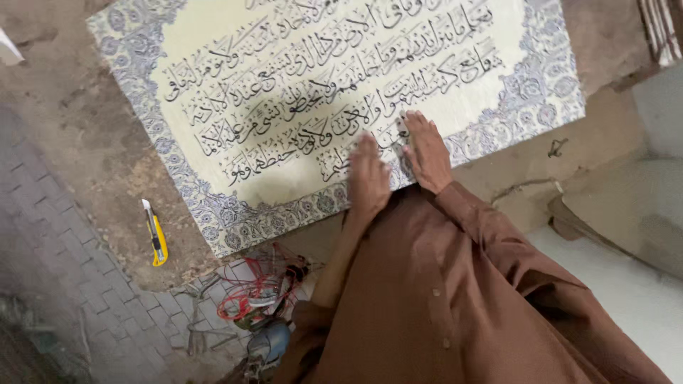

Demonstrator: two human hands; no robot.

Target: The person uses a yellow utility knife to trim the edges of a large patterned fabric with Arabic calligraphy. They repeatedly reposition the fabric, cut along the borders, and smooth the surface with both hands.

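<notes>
A large cream panel (213,43) with black calligraphy and a blue floral border lies flat on the ground. Both my hands rest palm down on it near its lower edge. My left hand (368,178) is a little blurred and lies over the border and the last line of writing. Just to its right, my right hand (427,151) lies flat with fingers stretched out, the two hands almost touching. Neither hand holds anything. My brown sleeves and brown garment (455,299) fill the lower right of the view.
A yellow utility knife (156,236) lies on the dirt left of the panel's lower corner. A tangle of red wires (252,295) and a blue-grey power tool (269,341) sit below the panel. Grey paving bricks (64,235) run along the left. A pale slab (633,284) is at right.
</notes>
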